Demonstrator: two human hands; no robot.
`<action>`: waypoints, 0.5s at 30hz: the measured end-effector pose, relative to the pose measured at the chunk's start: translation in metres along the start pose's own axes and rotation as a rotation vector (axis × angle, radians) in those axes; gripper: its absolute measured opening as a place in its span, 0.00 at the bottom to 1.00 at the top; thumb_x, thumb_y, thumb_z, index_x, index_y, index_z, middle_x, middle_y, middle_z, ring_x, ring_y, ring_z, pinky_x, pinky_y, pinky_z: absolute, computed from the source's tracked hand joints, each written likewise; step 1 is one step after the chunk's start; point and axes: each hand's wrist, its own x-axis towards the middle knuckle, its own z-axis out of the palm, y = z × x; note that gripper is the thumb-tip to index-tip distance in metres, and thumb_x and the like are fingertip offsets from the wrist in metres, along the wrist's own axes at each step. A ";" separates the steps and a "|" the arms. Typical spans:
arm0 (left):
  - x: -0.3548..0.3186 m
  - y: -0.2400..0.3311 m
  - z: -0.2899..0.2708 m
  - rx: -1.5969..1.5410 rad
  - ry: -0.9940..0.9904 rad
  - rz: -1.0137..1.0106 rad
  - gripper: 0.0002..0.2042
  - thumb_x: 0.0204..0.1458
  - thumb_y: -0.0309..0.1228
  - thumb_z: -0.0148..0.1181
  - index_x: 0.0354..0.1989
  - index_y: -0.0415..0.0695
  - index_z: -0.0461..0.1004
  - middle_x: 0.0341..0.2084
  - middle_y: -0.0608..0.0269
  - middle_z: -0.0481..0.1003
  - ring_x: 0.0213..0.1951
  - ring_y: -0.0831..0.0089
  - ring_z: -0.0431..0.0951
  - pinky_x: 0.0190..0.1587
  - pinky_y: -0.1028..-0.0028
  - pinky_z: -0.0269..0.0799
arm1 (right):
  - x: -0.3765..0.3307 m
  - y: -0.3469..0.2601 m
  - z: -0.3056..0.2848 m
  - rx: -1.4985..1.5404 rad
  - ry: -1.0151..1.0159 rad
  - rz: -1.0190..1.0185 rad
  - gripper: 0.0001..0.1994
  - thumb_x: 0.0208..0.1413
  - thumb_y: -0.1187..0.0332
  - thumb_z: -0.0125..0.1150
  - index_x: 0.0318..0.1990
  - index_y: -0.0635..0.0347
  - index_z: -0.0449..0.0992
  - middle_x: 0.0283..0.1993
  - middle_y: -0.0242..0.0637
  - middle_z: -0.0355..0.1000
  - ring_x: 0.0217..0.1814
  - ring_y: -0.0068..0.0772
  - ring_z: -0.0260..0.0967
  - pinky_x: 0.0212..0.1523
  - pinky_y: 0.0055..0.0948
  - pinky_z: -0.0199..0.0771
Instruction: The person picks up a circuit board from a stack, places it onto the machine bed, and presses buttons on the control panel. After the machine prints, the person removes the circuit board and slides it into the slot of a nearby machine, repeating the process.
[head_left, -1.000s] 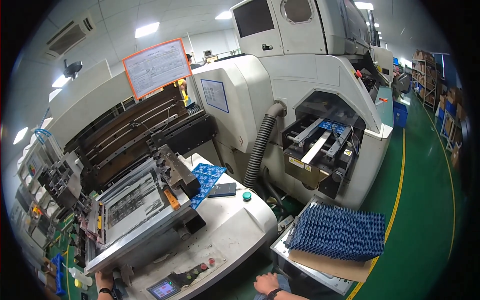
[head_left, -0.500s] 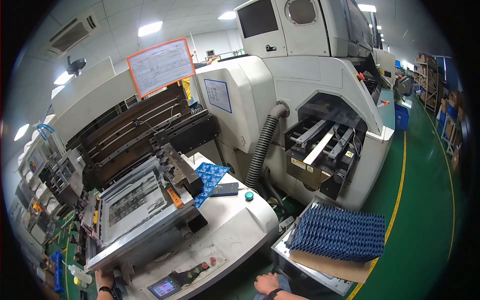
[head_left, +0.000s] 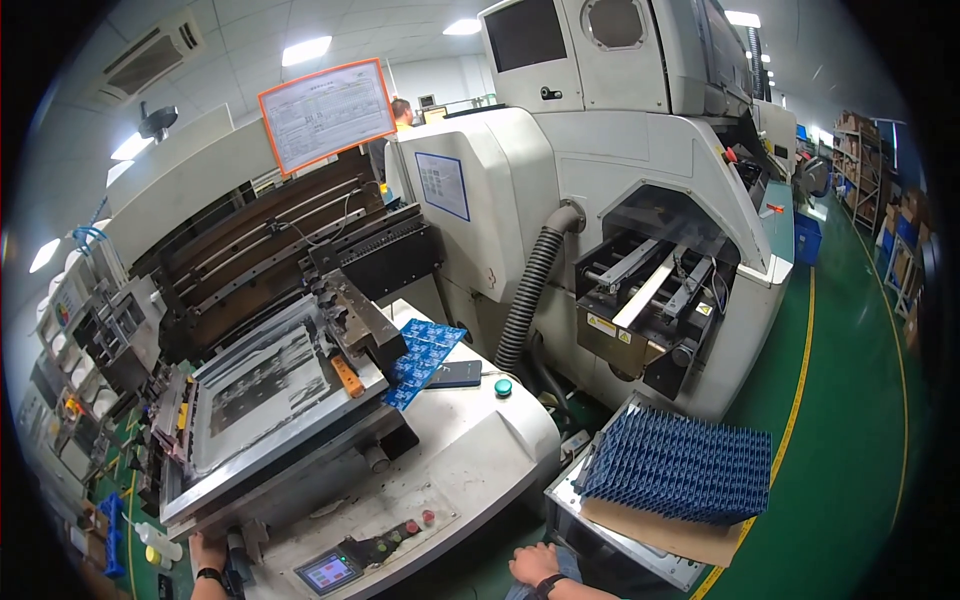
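Observation:
My left hand [head_left: 208,551] is at the lower front corner of a metal-framed stencil [head_left: 268,395] on a printing machine. Its fingers go up under the frame edge and are hidden, so their grip does not show. Grey smears cover the stencil, and an orange-handled scraper [head_left: 347,376] lies on its right side. My right hand [head_left: 536,564] rests on my denim-covered leg [head_left: 569,566], fingers loosely bent and holding nothing visible. Between the hands, the machine's front carries a small lit touch screen [head_left: 330,571] and red buttons [head_left: 428,517].
A blue circuit-board panel [head_left: 424,358] and a dark phone [head_left: 457,374] lie on the white machine top beside a green button [head_left: 503,387]. At right, many upright blue boards [head_left: 680,465] stand on cardboard [head_left: 660,532]. A conveyor [head_left: 650,290] juts from the machine behind. One person [head_left: 402,112] is beyond.
The view has shifted slightly, so the machines sit a little differently in the picture. A person behind the machine now shows more clearly. Both my hands stay in about the same places.

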 end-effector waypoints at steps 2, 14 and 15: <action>-0.008 0.006 0.008 0.136 -0.018 -0.011 0.16 0.48 0.34 0.64 0.45 0.42 0.78 0.45 0.48 0.79 0.51 0.49 0.76 0.54 0.61 0.71 | 0.007 0.006 0.009 -0.010 0.014 0.005 0.19 0.60 0.52 0.51 0.47 0.51 0.81 0.52 0.39 0.78 0.61 0.45 0.68 0.64 0.53 0.57; -0.046 0.032 0.085 0.245 -0.215 -0.296 0.24 0.49 0.33 0.62 0.57 0.42 0.72 0.58 0.47 0.70 0.60 0.50 0.68 0.64 0.64 0.64 | 0.066 0.045 0.057 -0.060 0.059 0.016 0.19 0.59 0.52 0.53 0.48 0.51 0.81 0.53 0.39 0.78 0.62 0.46 0.68 0.66 0.54 0.56; -0.050 0.032 0.092 0.253 -0.217 -0.276 0.25 0.49 0.33 0.63 0.57 0.43 0.72 0.57 0.47 0.71 0.59 0.50 0.69 0.63 0.64 0.64 | 0.069 0.049 0.060 -0.069 0.065 0.018 0.19 0.59 0.52 0.53 0.48 0.51 0.81 0.53 0.39 0.78 0.62 0.45 0.68 0.66 0.54 0.56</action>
